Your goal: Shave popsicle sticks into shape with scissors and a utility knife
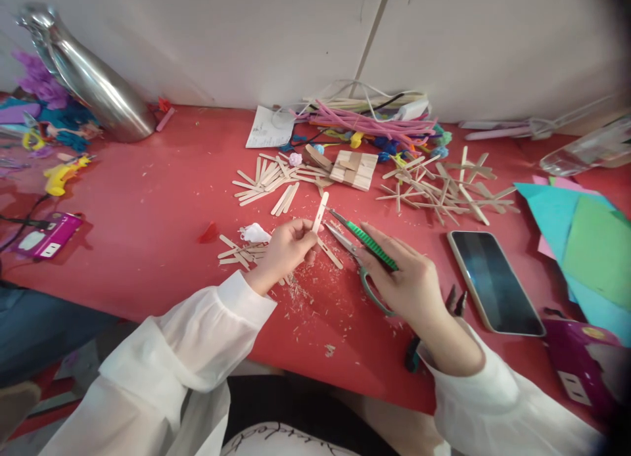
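Pinched in my left hand (294, 244) is a wooden craft stick (321, 209), tilted upward, with small dark slots cut in it. My right hand (407, 272) grips a green craft knife (372, 244), its blade pointing at the stick with a small gap between them. Scissors (367, 282) lie under the knife, their handle partly hidden by my right hand. Another slotted craft stick (330, 253) rests on the table just below my left fingers. Wood shavings (300, 301) are scattered around it. Beside my left wrist are several loose sticks (236, 252) and a crumpled white piece (255, 232).
Piles of craft sticks (269, 180), crossed sticks (446, 186) and a stick bundle (353, 169) lie farther back. Pink pipe cleaners (365, 124) are by the wall. A phone (495, 282) and coloured paper (591, 246) sit right; a steel jug (98, 81) and yellow glue gun (62, 179) left.
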A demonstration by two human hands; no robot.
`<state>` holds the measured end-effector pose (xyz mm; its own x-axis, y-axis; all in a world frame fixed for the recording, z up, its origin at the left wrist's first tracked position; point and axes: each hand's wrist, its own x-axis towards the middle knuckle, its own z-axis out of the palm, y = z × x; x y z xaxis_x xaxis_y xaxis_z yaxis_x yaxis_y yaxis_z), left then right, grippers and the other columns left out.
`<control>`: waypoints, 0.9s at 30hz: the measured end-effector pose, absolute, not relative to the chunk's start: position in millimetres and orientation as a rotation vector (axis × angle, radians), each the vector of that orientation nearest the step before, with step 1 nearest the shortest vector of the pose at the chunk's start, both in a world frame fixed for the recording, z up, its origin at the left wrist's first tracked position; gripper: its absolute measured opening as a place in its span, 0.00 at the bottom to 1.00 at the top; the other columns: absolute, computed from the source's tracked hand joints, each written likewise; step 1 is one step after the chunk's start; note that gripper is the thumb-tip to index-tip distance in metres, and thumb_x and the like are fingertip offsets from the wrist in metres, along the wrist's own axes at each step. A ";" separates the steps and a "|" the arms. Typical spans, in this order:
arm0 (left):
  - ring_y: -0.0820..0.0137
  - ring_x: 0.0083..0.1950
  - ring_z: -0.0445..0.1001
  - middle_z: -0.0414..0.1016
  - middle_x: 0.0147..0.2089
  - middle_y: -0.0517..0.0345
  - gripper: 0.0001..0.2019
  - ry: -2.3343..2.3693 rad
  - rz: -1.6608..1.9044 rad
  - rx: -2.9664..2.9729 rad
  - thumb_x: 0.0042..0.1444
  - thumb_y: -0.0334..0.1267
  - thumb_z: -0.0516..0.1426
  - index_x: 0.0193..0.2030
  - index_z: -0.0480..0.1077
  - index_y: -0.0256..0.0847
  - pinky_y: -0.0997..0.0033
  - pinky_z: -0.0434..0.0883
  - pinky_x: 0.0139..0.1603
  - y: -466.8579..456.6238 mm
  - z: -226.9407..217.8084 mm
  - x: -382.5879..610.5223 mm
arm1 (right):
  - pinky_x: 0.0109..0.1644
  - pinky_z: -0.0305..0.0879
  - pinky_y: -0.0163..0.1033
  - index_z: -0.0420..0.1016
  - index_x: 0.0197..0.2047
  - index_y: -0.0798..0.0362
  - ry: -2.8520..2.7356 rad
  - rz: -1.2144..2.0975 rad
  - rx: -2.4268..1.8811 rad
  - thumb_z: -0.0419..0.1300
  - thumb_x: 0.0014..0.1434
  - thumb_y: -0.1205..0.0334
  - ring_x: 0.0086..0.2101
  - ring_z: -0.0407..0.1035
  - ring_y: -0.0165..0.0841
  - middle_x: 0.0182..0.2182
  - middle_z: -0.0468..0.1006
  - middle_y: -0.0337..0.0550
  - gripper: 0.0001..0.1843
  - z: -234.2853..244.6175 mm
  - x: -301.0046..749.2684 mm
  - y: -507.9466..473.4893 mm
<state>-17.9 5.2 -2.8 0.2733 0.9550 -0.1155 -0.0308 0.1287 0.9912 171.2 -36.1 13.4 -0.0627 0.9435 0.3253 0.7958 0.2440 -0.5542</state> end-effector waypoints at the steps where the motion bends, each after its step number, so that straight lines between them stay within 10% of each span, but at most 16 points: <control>1: 0.81 0.19 0.64 0.66 0.22 0.65 0.06 1.042 0.950 1.232 0.54 0.34 0.52 0.27 0.63 0.38 0.80 0.63 0.22 5.3 -3.6 -18.2 | 0.24 0.64 0.33 0.71 0.53 0.56 -1.906 0.366 -1.577 0.53 0.59 0.55 0.17 0.64 0.24 0.41 0.79 0.47 0.22 12.9 170.3 -37.0; 27: 0.76 0.25 0.68 0.68 0.24 0.61 0.08 1.255 0.968 1.690 0.60 0.38 0.49 0.30 0.61 0.40 0.76 0.65 0.30 2.3 -4.2 -22.5 | 0.16 0.59 0.32 0.66 0.57 0.56 -1.760 0.902 -1.620 0.52 0.58 0.53 0.13 0.58 0.26 0.13 0.61 0.30 0.26 23.0 162.1 -48.8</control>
